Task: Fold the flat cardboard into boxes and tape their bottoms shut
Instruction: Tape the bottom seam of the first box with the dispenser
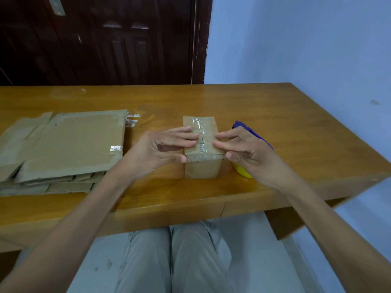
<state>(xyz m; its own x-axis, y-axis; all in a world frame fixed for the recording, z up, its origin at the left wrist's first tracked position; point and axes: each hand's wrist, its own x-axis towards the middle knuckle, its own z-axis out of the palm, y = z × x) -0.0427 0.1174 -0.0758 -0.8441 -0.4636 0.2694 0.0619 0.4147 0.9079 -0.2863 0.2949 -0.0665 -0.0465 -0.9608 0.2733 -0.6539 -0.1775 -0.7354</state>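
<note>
Head camera showed a taped box (202, 144) mid-table (275, 115); left hand (163, 148) at nine o'clock and right hand (239, 148) at three pressed straight fingers on its top. Flat cardboard (63, 144) lay far left.

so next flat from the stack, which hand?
Left, probably. The left hand rests on the box on the side facing the flat cardboard stack. The right hand is on the far side, by the tape dispenser.

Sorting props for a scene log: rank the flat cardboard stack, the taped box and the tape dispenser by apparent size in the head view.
1. Flat cardboard stack
2. Taped box
3. Tape dispenser, though the right hand mostly hides it, so its rank is unsure.
</note>
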